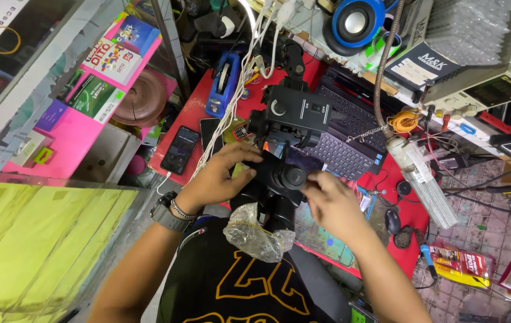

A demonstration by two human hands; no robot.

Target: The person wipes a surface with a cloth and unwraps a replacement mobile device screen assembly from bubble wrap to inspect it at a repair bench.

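A black microscope head (279,179) stands over the red workbench (193,110), with a crumpled clear plastic bag (254,232) wrapped around its lower eyepiece. My left hand (219,176), with a watch and bracelet on the wrist, cups the microscope's left side. Fingers of my right hand (330,200) pinch at its round black knob on the right. A dark phone screen (303,160) shows just beyond the microscope body, partly hidden by it.
A black laptop keyboard (345,137) lies behind the microscope. A dark phone (179,149) and a blue tape dispenser (222,84) sit on the bench's left. A flexible-neck lamp (423,176), a blue speaker (357,21), cables and glue tubes (459,260) crowd the right. Pink shelves (82,128) stand left.
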